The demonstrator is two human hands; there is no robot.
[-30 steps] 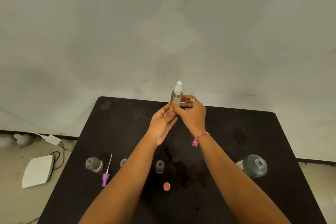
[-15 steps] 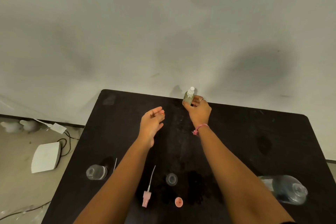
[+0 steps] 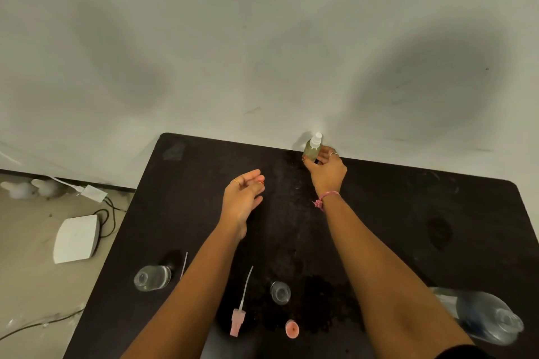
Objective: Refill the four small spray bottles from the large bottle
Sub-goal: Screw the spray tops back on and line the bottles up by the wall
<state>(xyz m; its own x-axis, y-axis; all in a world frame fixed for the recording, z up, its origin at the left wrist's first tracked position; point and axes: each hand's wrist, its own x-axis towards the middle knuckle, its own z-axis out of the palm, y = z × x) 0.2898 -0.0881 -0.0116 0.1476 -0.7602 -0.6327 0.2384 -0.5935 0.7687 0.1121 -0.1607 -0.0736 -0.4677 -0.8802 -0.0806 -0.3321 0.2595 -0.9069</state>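
My right hand (image 3: 328,173) grips a small spray bottle (image 3: 312,150) with a white spray head and yellowish liquid, upright at the far edge of the black table (image 3: 408,213). My left hand (image 3: 243,198) hovers over the table, fingers loosely curled, holding nothing. Near me stand two open clear small bottles, one to the left (image 3: 152,277) and one near the middle (image 3: 280,292). A pink spray head (image 3: 237,319) with its tube lies between them, beside a pink cap (image 3: 292,328). The large clear bottle (image 3: 484,319) stands open at the near right.
A second thin tube (image 3: 184,264) shows beside my left forearm. Left of the table, on the floor, lie a white flat device (image 3: 76,238), cables and a white adapter (image 3: 93,193). A pale wall rises right behind the table's far edge.
My left hand has let go of the small bottle and drawn back to the left. My right hand has carried the bottle to the table's far edge. The view has tilted.
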